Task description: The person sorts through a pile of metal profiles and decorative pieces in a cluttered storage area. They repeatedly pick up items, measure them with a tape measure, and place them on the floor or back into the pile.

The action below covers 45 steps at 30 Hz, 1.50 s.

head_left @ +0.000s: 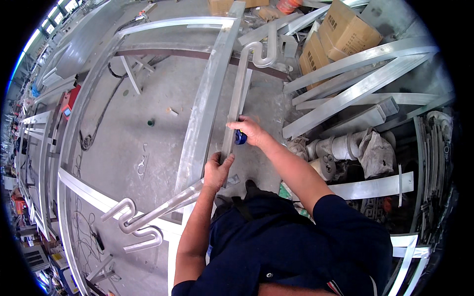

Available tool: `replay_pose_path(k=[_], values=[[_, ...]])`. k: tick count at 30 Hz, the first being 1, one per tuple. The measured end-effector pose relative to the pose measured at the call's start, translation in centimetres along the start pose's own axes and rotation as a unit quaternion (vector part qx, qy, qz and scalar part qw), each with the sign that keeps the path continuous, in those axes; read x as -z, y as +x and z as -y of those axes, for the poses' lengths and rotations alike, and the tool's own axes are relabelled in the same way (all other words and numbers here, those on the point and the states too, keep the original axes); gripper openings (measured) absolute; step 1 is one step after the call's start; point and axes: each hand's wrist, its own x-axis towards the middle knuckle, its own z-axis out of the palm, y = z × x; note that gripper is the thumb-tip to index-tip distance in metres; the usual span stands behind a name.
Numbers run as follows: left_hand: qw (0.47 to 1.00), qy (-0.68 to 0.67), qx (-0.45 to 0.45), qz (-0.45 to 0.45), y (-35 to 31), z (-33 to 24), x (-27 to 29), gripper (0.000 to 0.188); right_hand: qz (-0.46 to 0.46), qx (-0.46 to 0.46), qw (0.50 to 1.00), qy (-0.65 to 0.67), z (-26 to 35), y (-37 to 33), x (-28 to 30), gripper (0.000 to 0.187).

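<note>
A long flat metal bar with an S-curled far end stretches away from me, beside a wide aluminium frame beam. My left hand is closed around the near end of this bar. Farther along it, my right hand holds a small blue tape measure, its thumb and finger reaching onto the bar. A second bar with curled scroll ends lies across the frame's near rail, left of my left forearm. The palm sides of both hands are hidden.
The large aluminium frame encloses much of the floor to my left. Cardboard boxes, curved metal profiles and wrapped rolls crowd the right side. Cables and a small green object lie on the floor.
</note>
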Motion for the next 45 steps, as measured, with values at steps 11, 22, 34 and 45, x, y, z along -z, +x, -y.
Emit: replay_pose_path(k=[11, 22, 34, 45], values=[[0.987, -0.041, 0.029, 0.15, 0.8, -2.4, 6.5, 0.045, 0.018, -0.013, 0.996, 0.086, 2.0, -2.6, -2.1, 0.04], [0.989, 0.077, 0.011, -0.124, -0.4, 5.4, 13.2, 0.04, -0.124, 0.012, 0.991, 0.053, 0.1, -1.3, 2.0, 0.02], [0.946, 0.267, 0.05, -0.177, -10.6, 15.0, 9.8, 0.03, -0.123, 0.025, 0.992, -0.022, -1.4, -0.8, 3.4, 0.028], [0.848, 0.528, 0.036, -0.014, -11.5, 18.6, 19.8, 0.056, -0.172, -0.043, 0.982, -0.063, -0.4, -2.1, 4.9, 0.034]])
